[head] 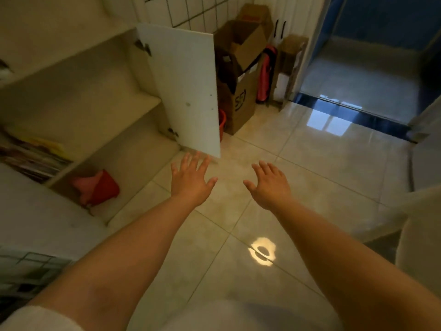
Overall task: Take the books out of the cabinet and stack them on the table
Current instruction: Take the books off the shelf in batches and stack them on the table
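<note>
A low white cabinet (100, 75) stands open at the left, its door (188, 87) swung out toward the floor. A stack of books (31, 158) lies flat on the middle shelf at the far left, partly cut off by a white panel in front. My left hand (191, 180) hovers over the tiled floor just below the door's lower corner, fingers spread, holding nothing. My right hand (269, 185) is stretched out beside it, also spread and empty. No table top is clearly visible.
A red bag (100, 189) sits on the cabinet's bottom shelf. Cardboard boxes (238, 75) and a red bucket (222, 123) stand behind the open door. A doorway (358, 75) with a dark threshold opens at the upper right. Glossy tiled floor (298, 163) spreads ahead.
</note>
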